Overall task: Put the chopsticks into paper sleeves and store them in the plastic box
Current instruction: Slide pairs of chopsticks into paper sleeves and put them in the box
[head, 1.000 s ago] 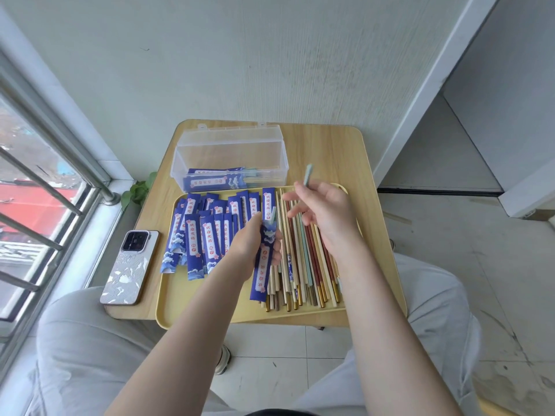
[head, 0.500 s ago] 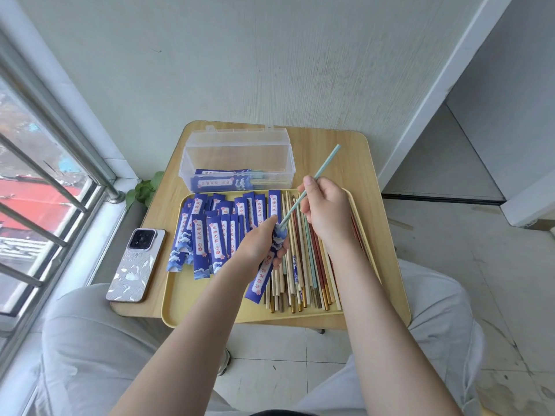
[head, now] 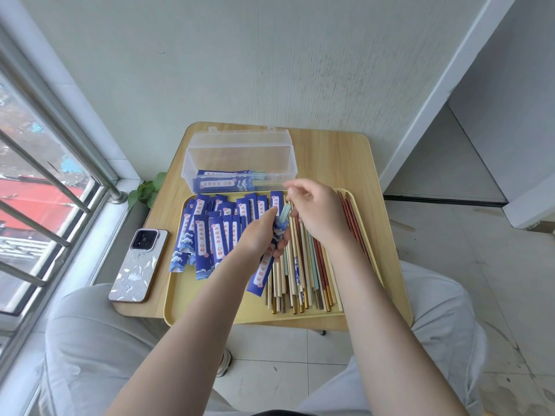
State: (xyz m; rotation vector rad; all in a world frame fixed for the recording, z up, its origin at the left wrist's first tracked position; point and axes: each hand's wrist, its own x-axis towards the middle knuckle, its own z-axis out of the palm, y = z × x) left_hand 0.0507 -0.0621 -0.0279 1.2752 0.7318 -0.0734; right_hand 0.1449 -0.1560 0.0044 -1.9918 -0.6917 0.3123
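Note:
My left hand [head: 259, 235] grips a blue paper sleeve [head: 260, 276] over the yellow tray [head: 210, 307]. A pair of light blue chopsticks [head: 284, 213] sits deep in that sleeve, only the top ends showing. My right hand [head: 316, 216] has its curled fingers pinching those ends; its upper fingers are blurred. Empty blue sleeves [head: 210, 229] are piled on the tray's left half. Loose chopsticks [head: 303, 265] of several colours lie on the right half. The clear plastic box [head: 240, 154] stands open behind the tray, with sleeved chopsticks [head: 222, 183] inside.
A phone [head: 138, 265] lies on the small wooden table [head: 330, 157] left of the tray. Two red chopsticks [head: 351, 219] lie along the tray's right rim. A window with metal bars [head: 45, 181] is at left, a green plant [head: 147, 190] by the sill, my knees below.
The light blue chopsticks, held high and slanted by my right hand, have slid down into the sleeve. My right hand has come down to the sleeve's mouth. My left hand stayed put.

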